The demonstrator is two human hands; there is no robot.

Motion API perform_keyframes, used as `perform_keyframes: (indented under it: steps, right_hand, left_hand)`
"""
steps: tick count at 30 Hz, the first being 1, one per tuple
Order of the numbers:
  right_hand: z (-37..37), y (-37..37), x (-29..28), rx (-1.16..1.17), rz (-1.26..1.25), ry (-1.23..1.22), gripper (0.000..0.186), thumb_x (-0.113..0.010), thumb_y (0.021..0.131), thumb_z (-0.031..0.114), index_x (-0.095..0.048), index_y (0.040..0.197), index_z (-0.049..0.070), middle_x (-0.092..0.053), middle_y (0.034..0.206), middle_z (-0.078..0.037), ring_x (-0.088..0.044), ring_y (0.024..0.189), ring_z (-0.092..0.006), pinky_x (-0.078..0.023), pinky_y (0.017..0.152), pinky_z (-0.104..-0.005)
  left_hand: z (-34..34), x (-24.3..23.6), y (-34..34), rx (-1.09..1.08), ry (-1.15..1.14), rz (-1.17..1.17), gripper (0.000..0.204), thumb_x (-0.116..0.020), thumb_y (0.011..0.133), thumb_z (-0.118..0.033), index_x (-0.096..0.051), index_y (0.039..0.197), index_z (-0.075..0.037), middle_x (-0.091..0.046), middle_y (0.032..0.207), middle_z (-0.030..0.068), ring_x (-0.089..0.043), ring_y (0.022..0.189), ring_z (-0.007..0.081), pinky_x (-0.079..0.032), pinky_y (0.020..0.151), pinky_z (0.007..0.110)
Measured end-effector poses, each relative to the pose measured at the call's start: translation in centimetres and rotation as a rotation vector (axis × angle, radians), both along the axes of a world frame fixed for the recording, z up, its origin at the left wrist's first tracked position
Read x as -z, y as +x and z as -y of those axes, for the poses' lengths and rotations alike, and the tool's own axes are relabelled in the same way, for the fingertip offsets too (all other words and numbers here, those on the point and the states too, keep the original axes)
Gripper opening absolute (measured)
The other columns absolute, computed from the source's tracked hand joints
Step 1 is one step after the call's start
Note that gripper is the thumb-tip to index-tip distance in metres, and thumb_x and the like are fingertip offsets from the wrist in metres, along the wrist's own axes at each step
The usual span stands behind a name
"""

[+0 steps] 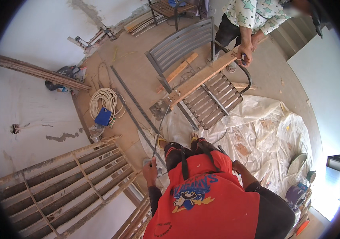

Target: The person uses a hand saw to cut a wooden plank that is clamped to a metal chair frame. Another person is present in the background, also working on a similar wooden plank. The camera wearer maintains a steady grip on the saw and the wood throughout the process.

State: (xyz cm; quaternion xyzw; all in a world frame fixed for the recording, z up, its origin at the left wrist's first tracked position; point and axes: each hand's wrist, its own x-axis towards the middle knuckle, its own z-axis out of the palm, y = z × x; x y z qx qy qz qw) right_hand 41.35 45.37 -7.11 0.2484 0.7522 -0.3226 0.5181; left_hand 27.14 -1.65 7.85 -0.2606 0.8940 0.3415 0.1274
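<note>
My left hand [150,173] is closed around the lower end of a long thin metal rod [158,133]. The rod slants up to the near end of a wooden plank [203,77], beside a grey metal plate [158,109]. At my right side, my right hand [239,167] is curled, its fingers partly hidden. A dark, narrow thing [222,150] shows just ahead of it; its kind is unclear. The plank lies across a grey slatted metal chair [213,99]. At the plank's far end, another person's hand [244,53] grips a small dark tool.
Crumpled plastic sheeting [273,131] covers the floor at right. Long metal bars [134,99] lie left of the chair, near a coiled pale hose or cable [102,102] and a blue object [103,116]. A wooden rack [66,183] stands at lower left. Another slatted chair [174,8] is behind.
</note>
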Motion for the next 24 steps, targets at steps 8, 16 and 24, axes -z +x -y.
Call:
perform_keyframes:
  steps: [8,16,24]
  right_hand:
    - [0.0,-0.8,0.9,-0.169,0.016,-0.025,0.043,-0.07,0.068,0.022,-0.059,0.108,0.012,-0.063,0.074,-0.015,-0.062,0.066,-0.0273,-0.049,0.06,-0.0392]
    - [1.0,-2.7,-2.1,0.129,0.072,0.087,0.041,-0.056,0.077,0.043,-0.066,0.071,0.004,-0.062,0.058,-0.01,-0.053,0.042,-0.0194,-0.04,0.041,-0.0359]
    - [-0.7,-2.1,-0.3,0.021,0.018,0.017,0.042,-0.06,0.071,0.041,-0.061,0.058,0.002,-0.06,0.053,-0.012,-0.057,0.045,-0.0224,-0.046,0.045,-0.036]
  left_hand:
    - [0.3,2.6,0.5,0.085,-0.004,-0.084,0.051,-0.046,0.089,-0.044,-0.066,0.079,0.001,-0.063,0.07,0.0179,-0.061,0.066,0.0324,-0.043,0.06,0.041]
    - [-0.8,-0.1,-0.1,0.119,-0.015,-0.062,0.05,-0.046,0.09,-0.043,-0.065,0.079,0.002,-0.062,0.069,0.0183,-0.06,0.064,0.0334,-0.042,0.059,0.042]
    - [-1.6,0.9,-2.0,0.138,-0.059,-0.134,0.049,-0.045,0.09,-0.043,-0.063,0.072,-0.002,-0.061,0.067,0.0167,-0.059,0.066,0.034,-0.042,0.061,0.042]
